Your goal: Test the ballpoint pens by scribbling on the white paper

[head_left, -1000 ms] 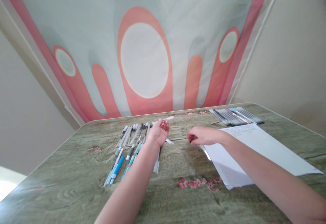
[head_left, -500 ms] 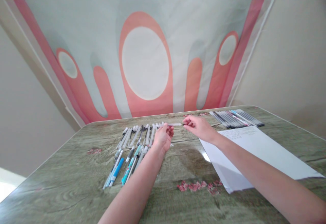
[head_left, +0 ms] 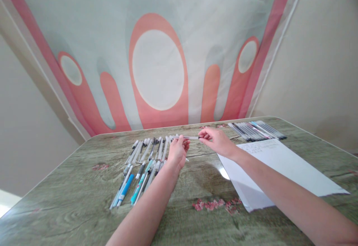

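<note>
My left hand is closed around the barrel of a slim, clear-looking pen, held level above the table. At the pen's right end, my right hand pinches a small black piece, perhaps its tip or cap; most of that piece is hidden by the fingers. The piece appears to meet the barrel. Below and left of my left hand lie rows of pens: mostly clear and white ones at the back, and in front some coloured ones, including a thick blue pen and a teal pen.
A white sheet of paper with handwriting near its top lies under my right forearm. Behind it, several pens lie side by side in a neat row. The wood-patterned table reaches back to a printed wall hanging.
The gap between the pen's right end and the black piece in my right hand has closed. My right hand has come in slightly to the left; the left hand keeps its hold.
</note>
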A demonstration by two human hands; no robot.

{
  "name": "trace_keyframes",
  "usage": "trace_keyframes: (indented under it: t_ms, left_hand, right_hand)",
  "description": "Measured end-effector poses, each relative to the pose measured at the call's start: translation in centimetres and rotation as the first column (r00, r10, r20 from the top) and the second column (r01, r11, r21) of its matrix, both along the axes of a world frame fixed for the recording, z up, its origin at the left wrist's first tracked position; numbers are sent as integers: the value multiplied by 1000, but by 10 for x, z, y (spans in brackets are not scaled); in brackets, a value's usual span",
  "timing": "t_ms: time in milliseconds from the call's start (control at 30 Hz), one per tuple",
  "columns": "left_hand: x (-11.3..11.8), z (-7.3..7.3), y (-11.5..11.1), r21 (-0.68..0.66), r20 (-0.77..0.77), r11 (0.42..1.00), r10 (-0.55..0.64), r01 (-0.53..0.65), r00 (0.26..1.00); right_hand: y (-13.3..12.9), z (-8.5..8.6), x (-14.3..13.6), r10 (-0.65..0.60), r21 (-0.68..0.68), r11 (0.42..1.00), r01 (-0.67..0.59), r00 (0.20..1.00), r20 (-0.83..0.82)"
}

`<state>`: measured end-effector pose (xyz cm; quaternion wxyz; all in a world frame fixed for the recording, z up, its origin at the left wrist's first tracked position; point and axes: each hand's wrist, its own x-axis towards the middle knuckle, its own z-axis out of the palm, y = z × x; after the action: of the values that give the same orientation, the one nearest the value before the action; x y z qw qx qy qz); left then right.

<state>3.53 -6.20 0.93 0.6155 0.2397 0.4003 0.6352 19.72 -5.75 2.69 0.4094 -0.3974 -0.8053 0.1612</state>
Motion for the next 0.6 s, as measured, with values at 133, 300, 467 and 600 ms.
trace_keyframes:
  t_ms: [133,300,467,600]
  left_hand:
    - [0,-3,1,13,-16,1000,-12,12,1000]
    - [0,-4,1,7,-28,1000,-12,12,1000]
    - [1,-5,0,17,-60,1000,-8,9,998]
    - [2,-6,0,31,-75,1000,-1,3,997]
  right_hand:
    - [0,-1,0,-3,52,999,1,999,38]
    - [-1,0,1,-17,76,997,8,994,107]
    - [-1,1,2,-10,57,998,2,989,148]
    - [-2,2,3,3,18,1000,-6,990,138]
